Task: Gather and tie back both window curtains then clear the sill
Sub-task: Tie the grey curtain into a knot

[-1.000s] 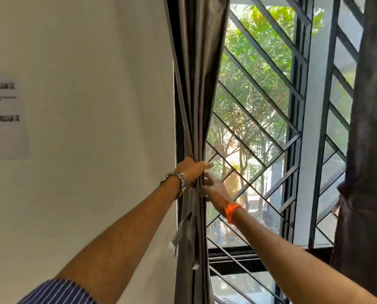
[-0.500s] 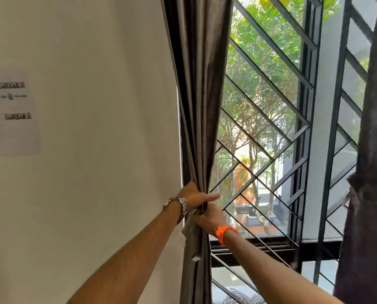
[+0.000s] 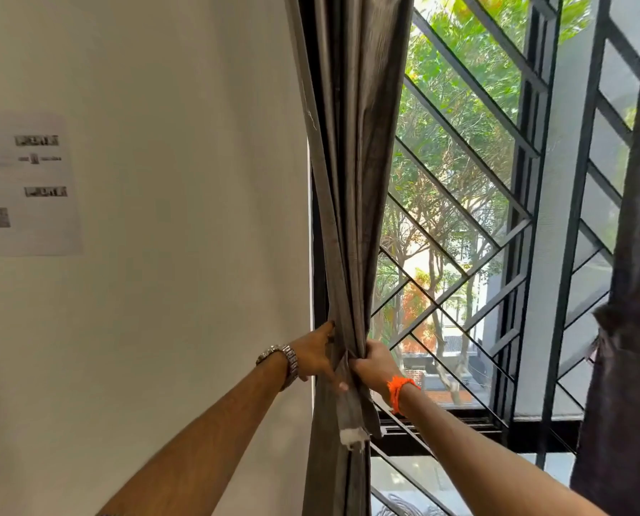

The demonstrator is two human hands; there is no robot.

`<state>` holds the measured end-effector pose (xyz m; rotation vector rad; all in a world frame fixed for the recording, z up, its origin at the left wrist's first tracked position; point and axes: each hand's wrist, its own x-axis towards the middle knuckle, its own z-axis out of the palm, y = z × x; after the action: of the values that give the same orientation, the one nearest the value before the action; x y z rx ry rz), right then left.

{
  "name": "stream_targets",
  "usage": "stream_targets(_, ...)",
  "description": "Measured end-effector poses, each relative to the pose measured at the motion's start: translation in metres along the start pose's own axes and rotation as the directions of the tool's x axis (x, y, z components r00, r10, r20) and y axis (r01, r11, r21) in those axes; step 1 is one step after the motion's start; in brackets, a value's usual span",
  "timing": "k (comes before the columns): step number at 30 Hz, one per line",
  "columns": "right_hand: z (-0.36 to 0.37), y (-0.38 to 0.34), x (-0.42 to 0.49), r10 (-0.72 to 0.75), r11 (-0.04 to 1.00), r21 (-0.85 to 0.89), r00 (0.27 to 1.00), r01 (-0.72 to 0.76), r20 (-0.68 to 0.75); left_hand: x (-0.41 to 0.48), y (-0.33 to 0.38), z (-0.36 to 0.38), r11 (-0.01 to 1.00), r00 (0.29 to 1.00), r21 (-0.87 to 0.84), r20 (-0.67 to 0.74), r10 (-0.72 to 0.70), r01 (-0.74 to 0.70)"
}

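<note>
Far left on the white wall (image 3: 154, 255): a printed sheet (image 3: 27, 184), text blurred, no part in the job.

Next right, the left hand (image 3: 316, 353), watch (image 3: 279, 361) at the wrist, is pressed to the wall-side of the left curtain (image 3: 352, 180). Fingers wrap behind the cloth w/ thumb lying across the front, so it's clamped on the bunch, prob. to stop the folds spreading back out.

The curtain itself hangs at the left edge of the window, gathered to a narrow waist right between both hands, flaring above and below. A strip of same-colour cloth w/ a white end (image 3: 353, 437) dangles just under the pinch; looks like the tie-back, not yet wrapped round.

Right hand (image 3: 374, 364), orange band (image 3: 398, 391) on the wrist, fist closed on the window-side of the bunch, squeezing toward the left hand.

Further right, the window grille (image 3: 471, 232), trees beyond it.

Far right, the right curtain (image 3: 631, 292), dark, already cinched at mid-height, so that side seems done.

Sill isn't clearly in view; can't tell what's on it.
</note>
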<state>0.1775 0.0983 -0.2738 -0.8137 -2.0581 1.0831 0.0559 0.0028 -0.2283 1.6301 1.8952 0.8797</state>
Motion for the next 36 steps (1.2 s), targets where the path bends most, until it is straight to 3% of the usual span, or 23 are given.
stream_targets(10,-0.010,-0.002,0.001,-0.041,0.981,-0.183,0.991,0.064,0.125,0.017,-0.006,0.024,0.955,0.916,0.276,-0.402,0.013,0.107)
stream_targets(17,-0.027,-0.004,-0.006,-0.060,0.960,-0.258,0.979,0.110,0.193,0.022,-0.019,0.005,0.917,0.931,0.366,-0.364,-0.015,0.158)
stream_targets(24,-0.038,-0.004,-0.005,-0.074,0.981,-0.153,0.958,0.119,0.276,0.021,-0.014,-0.009,0.784,0.934,0.595,-0.352,0.059,0.175)
stream_targets(28,-0.035,-0.002,-0.004,-0.074,0.988,-0.099,0.938,0.114,0.339,0.025,-0.002,-0.014,0.560,0.909,0.768,-0.412,0.062,0.309)
stream_targets(30,-0.032,-0.001,-0.007,-0.070,0.993,-0.068,0.934,0.100,0.352,0.025,0.002,-0.017,0.504,0.876,0.773,-0.477,0.062,0.386)
stream_targets(33,-0.030,-0.004,-0.011,-0.074,0.994,-0.048,0.916,0.101,0.393,0.023,0.001,-0.014,0.658,0.846,0.653,-0.531,0.047,0.374)
stream_targets(36,-0.027,-0.006,-0.010,-0.057,0.992,-0.075,0.895,0.100,0.442,0.018,-0.001,-0.005,0.852,0.830,0.408,-0.556,-0.053,0.327)
